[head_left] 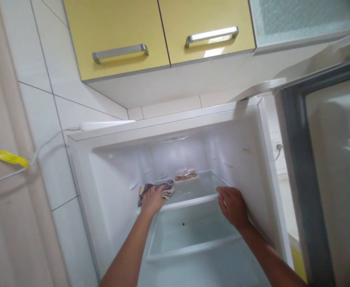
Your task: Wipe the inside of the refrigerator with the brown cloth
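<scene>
You face yellow wall cabinets with silver bar handles beside a frosted-glass cabinet front, with white wall tiles on your left, a wall socket on your right, and bright light reflecting off one yellow door.

There is one left hand and one right hand, so that makes two hands. I count one cloth. There is one fridge, and it has one big door. I can see two shelves and one little pack. One dark dot shows too. There are two yellow cupboard doors with two handles, one each. I count one glass panel, one yellow tag, one thin cord and one plug.
</scene>
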`<action>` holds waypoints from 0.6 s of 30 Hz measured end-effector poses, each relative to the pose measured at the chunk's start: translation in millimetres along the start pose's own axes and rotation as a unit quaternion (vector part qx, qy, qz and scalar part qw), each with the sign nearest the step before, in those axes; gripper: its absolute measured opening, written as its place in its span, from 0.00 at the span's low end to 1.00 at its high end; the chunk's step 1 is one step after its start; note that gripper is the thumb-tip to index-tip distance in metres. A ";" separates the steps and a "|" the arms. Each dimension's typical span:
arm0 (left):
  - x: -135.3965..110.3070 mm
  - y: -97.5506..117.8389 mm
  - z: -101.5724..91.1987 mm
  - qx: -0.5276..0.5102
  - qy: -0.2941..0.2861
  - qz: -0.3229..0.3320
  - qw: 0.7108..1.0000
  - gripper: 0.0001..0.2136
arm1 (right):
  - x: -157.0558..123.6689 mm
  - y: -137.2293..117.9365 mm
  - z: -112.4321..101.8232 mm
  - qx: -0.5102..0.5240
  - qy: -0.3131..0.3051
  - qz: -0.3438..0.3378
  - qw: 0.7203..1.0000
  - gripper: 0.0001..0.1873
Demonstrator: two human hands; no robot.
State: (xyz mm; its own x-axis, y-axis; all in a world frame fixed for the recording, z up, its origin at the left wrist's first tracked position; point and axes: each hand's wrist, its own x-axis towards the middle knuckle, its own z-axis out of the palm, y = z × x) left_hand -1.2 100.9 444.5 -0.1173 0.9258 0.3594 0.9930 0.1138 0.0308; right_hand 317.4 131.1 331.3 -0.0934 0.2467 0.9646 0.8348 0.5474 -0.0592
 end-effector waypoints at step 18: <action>126.7 -16.1 35.3 0.032 -0.070 0.051 0.996 0.28 | -9.5 14.3 27.2 -0.032 0.054 -0.035 0.997 0.13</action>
State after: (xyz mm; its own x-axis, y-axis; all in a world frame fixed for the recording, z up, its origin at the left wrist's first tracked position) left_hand -32.5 229.1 456.6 -0.0215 0.9744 0.2236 0.9975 0.0359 -0.0605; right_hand 315.5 158.3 314.3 -0.0968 0.1212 0.9879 0.8613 0.5076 0.0221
